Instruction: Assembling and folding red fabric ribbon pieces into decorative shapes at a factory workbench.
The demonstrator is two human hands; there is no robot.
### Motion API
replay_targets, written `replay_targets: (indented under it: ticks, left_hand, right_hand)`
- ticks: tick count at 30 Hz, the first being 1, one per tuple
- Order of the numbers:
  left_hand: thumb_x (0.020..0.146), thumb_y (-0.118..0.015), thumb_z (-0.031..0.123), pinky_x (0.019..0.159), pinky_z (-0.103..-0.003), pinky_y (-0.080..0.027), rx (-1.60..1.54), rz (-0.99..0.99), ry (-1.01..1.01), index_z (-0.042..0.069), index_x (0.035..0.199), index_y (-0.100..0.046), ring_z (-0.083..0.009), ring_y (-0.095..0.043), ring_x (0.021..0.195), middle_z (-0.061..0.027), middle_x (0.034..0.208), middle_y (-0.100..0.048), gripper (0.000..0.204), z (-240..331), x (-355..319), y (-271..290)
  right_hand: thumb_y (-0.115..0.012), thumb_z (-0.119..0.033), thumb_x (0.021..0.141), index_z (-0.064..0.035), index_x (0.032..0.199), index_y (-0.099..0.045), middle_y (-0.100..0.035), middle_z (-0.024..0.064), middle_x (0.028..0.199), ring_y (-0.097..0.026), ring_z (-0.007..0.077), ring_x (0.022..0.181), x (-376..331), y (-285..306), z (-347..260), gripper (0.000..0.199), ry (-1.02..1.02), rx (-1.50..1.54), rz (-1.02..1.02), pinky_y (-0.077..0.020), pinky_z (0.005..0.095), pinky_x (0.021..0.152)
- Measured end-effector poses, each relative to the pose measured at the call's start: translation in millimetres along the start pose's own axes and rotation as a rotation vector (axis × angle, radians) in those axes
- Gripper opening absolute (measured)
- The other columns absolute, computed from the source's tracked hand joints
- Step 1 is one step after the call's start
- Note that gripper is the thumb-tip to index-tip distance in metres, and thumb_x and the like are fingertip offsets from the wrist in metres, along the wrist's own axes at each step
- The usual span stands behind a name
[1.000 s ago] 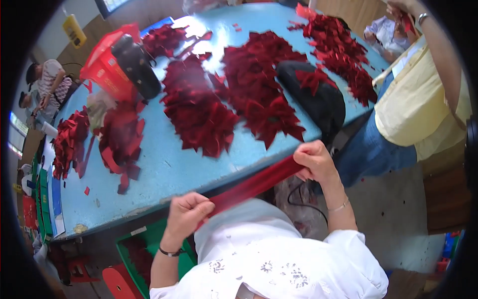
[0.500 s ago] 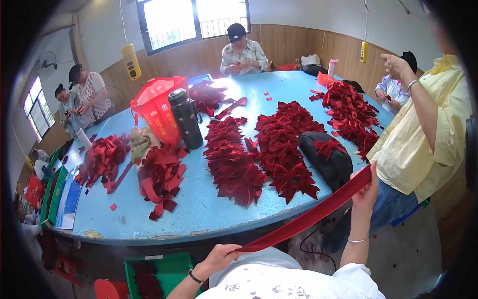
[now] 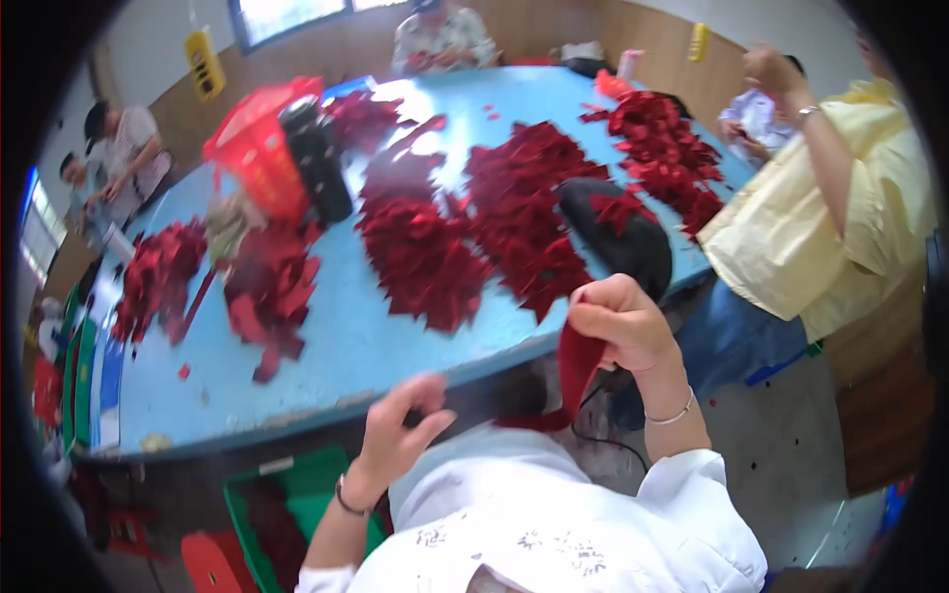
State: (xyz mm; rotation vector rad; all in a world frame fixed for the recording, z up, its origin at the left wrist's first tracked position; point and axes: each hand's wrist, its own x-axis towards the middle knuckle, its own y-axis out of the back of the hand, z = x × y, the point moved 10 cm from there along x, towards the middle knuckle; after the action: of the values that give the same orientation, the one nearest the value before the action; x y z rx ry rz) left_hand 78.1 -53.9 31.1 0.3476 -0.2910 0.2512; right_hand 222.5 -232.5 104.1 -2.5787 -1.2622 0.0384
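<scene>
Two hands are working just in front of the table's near edge. The right hand (image 3: 618, 321) is closing in a fist on a dark red strip (image 3: 573, 368), which is hanging down from the fist toward the white shirt (image 3: 554, 514). The left hand (image 3: 400, 435) is hovering apart from it, fingers loosely spread and gripping nothing I can make out; its thumb and forefinger are nearly meeting.

Judging by how it is drooping, the strip is soft, light cloth, limp rather than stiff, unlikely to break, so pinching it near an end and drawing it taut between both hands would seem the surest hold.

One strip is in hand. On the blue table (image 3: 346, 346) roughly six heaps of red pieces (image 3: 425, 252) are lying, too jumbled to count singly, beside one red basket (image 3: 259, 148), one dark flask (image 3: 318, 163) and one black bag (image 3: 618, 232). Below the table one green crate (image 3: 297, 494) is sitting. About five other people are working round the table.
</scene>
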Motion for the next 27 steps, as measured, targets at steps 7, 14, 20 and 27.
replay_targets:
  ticks: [7,14,20,27]
  left_hand:
    - [0.079,-0.071,0.006,0.069,-0.022,-0.05,-0.312,-0.193,0.056,-0.002,0.108,-0.061,-0.0082,-0.059,0.074,-0.006,0.089,-0.066,0.031,39,32,-28]
    - [0.084,-0.067,0.008,0.06,-0.024,-0.049,-0.637,0.121,0.316,-0.002,0.1,-0.066,-0.0084,-0.06,0.069,-0.0052,0.082,-0.067,0.019,-8,19,23]
    - [0.087,-0.064,0.011,0.053,-0.021,-0.045,-0.616,0.261,0.268,-0.001,0.096,-0.067,-0.0072,-0.058,0.064,-0.0045,0.08,-0.067,0.015,-17,36,59]
    - [0.089,-0.062,0.016,0.057,-0.022,-0.046,-0.002,0.354,0.405,-0.003,0.09,-0.065,-0.0078,-0.059,0.067,-0.0039,0.075,-0.064,0.02,-40,23,121]
  right_hand:
    - [-0.065,-0.009,0.085,0.0017,0.072,-0.062,-0.054,0.0012,0.054,-0.046,0.0036,0.04,39,-108,38,0.017,0.043,-0.348,-0.498,-0.0291,0.0207,0.036]
    - [-0.069,-0.009,0.082,0.0045,0.089,-0.064,-0.063,0.0073,0.074,-0.061,0.0114,0.062,53,-90,90,0.016,0.03,0.247,-0.025,-0.0501,0.0208,0.056]
    - [-0.065,-0.005,0.085,0.0057,0.099,-0.064,-0.066,0.0102,0.086,-0.064,0.0149,0.072,47,-114,130,0.018,0.01,0.016,-0.196,-0.0532,0.0228,0.067]
    - [-0.058,0.001,0.088,0.0069,0.099,-0.063,-0.066,0.0105,0.087,-0.063,0.0127,0.072,67,-124,113,0.014,0.072,-0.134,-0.231,-0.0534,0.0228,0.064]
